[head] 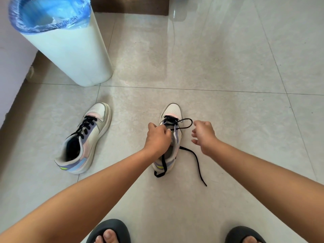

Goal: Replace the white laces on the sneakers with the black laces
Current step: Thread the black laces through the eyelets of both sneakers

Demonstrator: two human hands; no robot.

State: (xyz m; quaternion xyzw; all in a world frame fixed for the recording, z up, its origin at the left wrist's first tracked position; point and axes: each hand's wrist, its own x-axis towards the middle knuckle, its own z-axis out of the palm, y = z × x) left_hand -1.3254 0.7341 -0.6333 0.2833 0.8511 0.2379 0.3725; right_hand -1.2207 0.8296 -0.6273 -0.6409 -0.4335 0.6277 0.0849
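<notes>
Left hand [157, 137] pinches the black lace [184, 124] at the sneaker [172, 111]; right hand [204, 134] hovers beside it, fingers loosely apart, holding nothing.

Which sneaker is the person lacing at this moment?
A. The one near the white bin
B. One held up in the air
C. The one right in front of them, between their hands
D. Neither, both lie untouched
C: the left hand pinches at the eyelets of the sneaker in front, whose black lace trails loose on the floor, while the other sneaker lies apart, already laced black.
</notes>
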